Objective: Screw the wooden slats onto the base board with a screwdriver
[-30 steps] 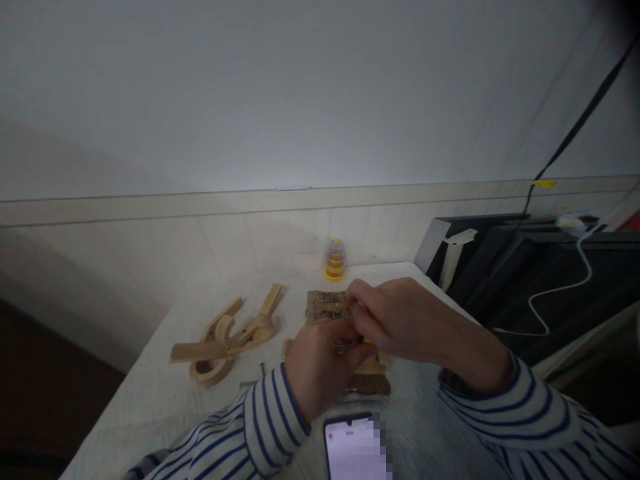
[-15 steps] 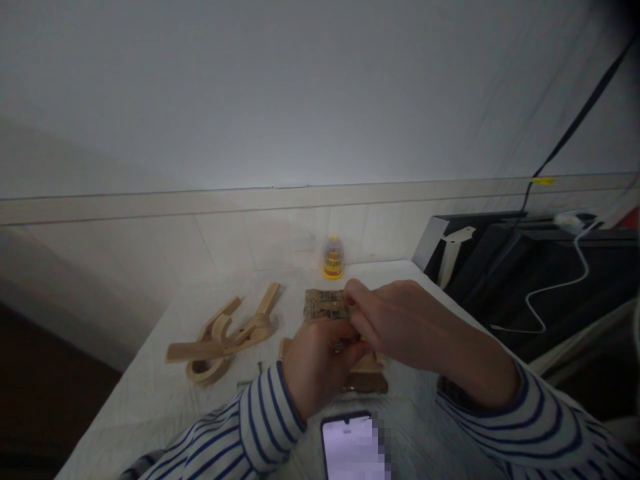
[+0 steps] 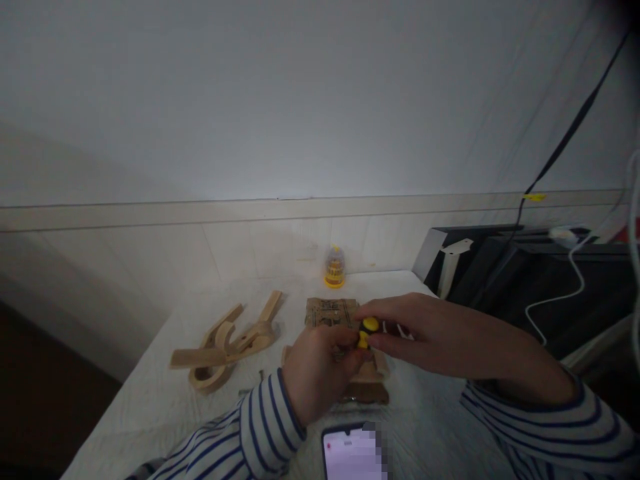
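- Your right hand [image 3: 440, 337] is pinched, thumb against fingers, on the small yellow-capped black tool [image 3: 369, 331], which looks like a precision driver; the tool stands just in front of the brown printed paper sheet [image 3: 330, 311], at the fingertips of your left hand [image 3: 320, 373].
- Your left hand is curled, knuckles up, over the flat light-wood piece [image 3: 367, 377] on the white tablecloth [image 3: 165, 400]; I cannot tell whether it grips anything, since the fingers hide the tool's tip.
- Done, by my reading: the tool is in hand and brought to the wood piece; the joined curved wooden parts [image 3: 225, 340] lie well apart to the left, touched by neither hand.
- Left, by my reading: whatever is being fastened beneath your fingers is not visibly finished; what look like small dark screws [image 3: 247, 392] lie loose on the cloth between the curved parts and your left sleeve.
- The round yellow bit holder [image 3: 335, 268] stands at the far edge by the wall; the lit phone [image 3: 350, 453] lies close to you, just beside your left cuff.
- Against half a second ago: your right hand has flattened and stretched out low, where it was arched over the left; the yellow cap, then almost hidden, now shows plainly between thumb and fingers; your left hand has hardly shifted; the view has tipped up a little, so everything sits lower in the picture.
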`<state>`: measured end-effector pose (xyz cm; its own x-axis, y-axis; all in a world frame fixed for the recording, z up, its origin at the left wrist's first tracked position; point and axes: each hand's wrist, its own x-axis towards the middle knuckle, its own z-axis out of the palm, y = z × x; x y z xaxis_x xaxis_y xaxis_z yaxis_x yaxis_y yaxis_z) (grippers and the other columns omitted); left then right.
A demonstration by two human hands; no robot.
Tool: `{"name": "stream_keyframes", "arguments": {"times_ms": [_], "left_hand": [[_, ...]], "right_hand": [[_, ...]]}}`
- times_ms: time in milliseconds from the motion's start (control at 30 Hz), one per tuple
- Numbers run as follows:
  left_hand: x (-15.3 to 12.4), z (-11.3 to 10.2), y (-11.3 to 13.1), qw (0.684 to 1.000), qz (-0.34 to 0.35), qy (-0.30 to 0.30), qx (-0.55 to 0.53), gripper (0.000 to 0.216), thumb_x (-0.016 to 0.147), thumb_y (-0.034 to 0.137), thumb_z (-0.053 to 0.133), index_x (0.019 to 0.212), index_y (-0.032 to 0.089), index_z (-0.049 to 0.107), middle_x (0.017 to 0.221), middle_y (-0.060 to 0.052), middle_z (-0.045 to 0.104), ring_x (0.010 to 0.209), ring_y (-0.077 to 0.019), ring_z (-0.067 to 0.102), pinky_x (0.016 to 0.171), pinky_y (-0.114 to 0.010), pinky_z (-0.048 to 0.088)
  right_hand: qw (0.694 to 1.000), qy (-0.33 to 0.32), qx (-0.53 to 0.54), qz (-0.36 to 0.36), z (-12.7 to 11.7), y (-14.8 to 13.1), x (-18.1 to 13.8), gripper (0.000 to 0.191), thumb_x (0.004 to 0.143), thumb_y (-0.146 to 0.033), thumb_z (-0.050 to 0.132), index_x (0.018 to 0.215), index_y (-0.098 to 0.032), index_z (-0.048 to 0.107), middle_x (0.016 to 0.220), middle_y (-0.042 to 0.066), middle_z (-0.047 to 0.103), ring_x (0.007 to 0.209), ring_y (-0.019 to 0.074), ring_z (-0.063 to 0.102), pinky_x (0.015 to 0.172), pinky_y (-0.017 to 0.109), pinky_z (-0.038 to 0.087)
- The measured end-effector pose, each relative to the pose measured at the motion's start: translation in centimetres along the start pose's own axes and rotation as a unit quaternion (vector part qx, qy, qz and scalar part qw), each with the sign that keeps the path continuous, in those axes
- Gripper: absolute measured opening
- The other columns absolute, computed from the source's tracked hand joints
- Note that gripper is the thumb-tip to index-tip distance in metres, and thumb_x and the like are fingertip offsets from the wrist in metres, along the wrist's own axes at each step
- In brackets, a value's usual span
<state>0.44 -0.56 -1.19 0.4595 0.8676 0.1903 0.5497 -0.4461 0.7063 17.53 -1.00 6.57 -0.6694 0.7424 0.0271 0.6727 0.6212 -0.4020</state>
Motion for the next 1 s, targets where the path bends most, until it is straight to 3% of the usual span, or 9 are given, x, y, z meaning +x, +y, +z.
{"name": "stream_keyframes", "arguments": {"times_ms": [233, 433, 1000], "left_hand": [[-0.04, 0.31, -0.21, 0.999, -0.008, 0.007, 0.036, 0.017, 0.079, 0.032, 0.052, 0.073, 0.021, 0.064, 0.067, 0.002, 0.063, 0.062, -0.0126, 0.056, 0.054, -0.021, 0.038], [0.08, 0.0, 0.01, 0.999, -0.017, -0.007, 0.034, 0.019, 0.076, 0.036, 0.056, 0.075, 0.022, 0.067, 0.07, 0.0, 0.066, 0.064, -0.0147, 0.058, 0.056, -0.022, 0.039], [0.07, -0.37, 0.1, 0.999, 0.033, -0.029, 0.02, 0.02, 0.082, 0.031, 0.051, 0.077, 0.02, 0.067, 0.063, 0.001, 0.063, 0.056, -0.0107, 0.053, 0.051, -0.02, 0.035]], "right_hand": [[0.999, 0.009, 0.018, -0.038, 0.13, -0.15, 0.24, 0.016, 0.085, -0.019, 0.041, 0.089, -0.02, 0.056, 0.082, 0.0, 0.061, 0.07, 0.0122, 0.053, 0.061, 0.024, 0.036], [1.0, 0.002, -0.01, -0.015, 0.23, -0.31, 0.06, 0.019, 0.084, -0.021, 0.041, 0.094, -0.02, 0.058, 0.08, 0.002, 0.062, 0.071, 0.0141, 0.054, 0.062, 0.027, 0.037], [0.998, 0.009, -0.056, 0.004, 0.51, -0.22, 0.03, 0.017, 0.085, -0.025, 0.041, 0.079, -0.019, 0.056, 0.072, 0.002, 0.059, 0.065, 0.0144, 0.052, 0.058, 0.027, 0.035]]}}
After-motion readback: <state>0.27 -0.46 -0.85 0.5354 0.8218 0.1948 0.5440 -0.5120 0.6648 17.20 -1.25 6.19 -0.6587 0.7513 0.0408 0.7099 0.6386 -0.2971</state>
